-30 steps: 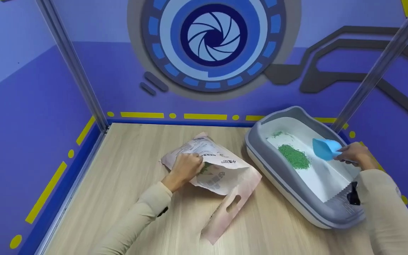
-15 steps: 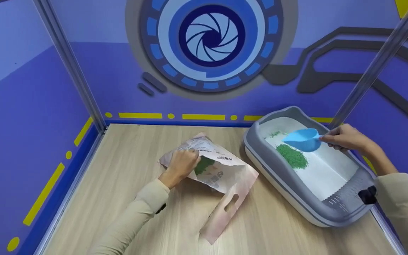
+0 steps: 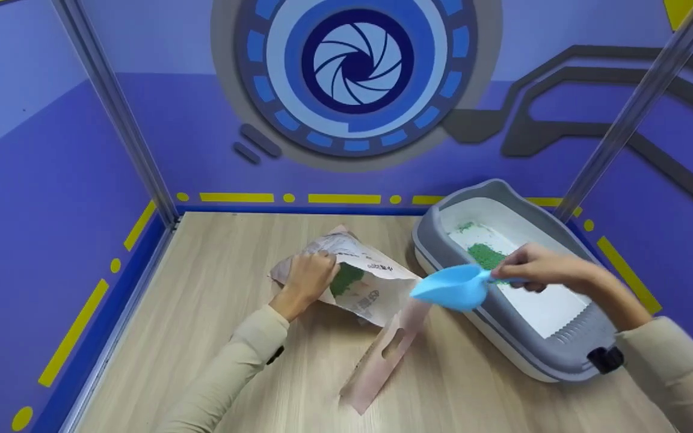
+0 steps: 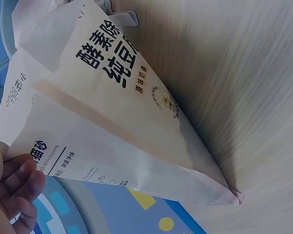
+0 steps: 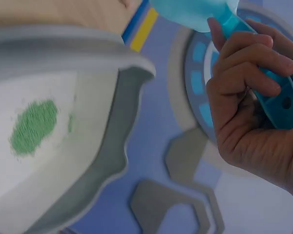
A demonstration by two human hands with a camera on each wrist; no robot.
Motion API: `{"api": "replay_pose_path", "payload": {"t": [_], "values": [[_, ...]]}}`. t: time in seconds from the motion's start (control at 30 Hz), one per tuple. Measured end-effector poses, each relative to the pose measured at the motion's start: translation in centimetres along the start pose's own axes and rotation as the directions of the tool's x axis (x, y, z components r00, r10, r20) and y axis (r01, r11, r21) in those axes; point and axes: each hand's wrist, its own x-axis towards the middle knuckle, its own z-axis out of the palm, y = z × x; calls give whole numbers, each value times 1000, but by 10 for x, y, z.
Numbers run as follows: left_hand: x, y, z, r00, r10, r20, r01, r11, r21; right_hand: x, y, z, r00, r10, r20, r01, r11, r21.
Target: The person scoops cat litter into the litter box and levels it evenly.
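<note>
My left hand (image 3: 309, 275) pinches the top edge of a pale pink cat litter bag (image 3: 376, 260), which lies on its side with its mouth gaping. Green litter (image 3: 345, 279) shows inside it. In my right hand (image 3: 533, 267) is a blue scoop (image 3: 453, 287), its handle wrapped by the fingers, as the right wrist view also shows. The scoop's tip hangs beside the bag's open mouth. To the right stands a grey and white litter box (image 3: 506, 325) with a pile of green litter (image 3: 486, 256) on its white floor, partly hidden by my right hand.
A torn pink bag strip with a handle slot (image 3: 376, 367) trails from the bag over the wooden table (image 3: 232, 252). Blue-purple panels (image 3: 190, 132) close off the back and both sides, with metal posts (image 3: 115, 114) at the corners.
My right hand has swung the scoop left, from over the litter box to the bag's mouth. The left hand keeps its grip on the bag, which now gapes wider, showing more green litter.
</note>
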Motion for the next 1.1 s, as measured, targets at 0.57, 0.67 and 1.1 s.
{"api": "replay_pose_path", "payload": {"t": [0.57,0.67,1.1], "values": [[-4,0,-1,997,-69,38,74,983,-169,92,13,114,985,-129,-118,140,986,91],[-1,1,-2,995,-84,48,91,982,-165,105,12,132,987,-109,-118,126,981,145],[-5,0,-6,997,-63,43,68,988,-136,175,8,178,994,3,-108,52,864,502]]}}
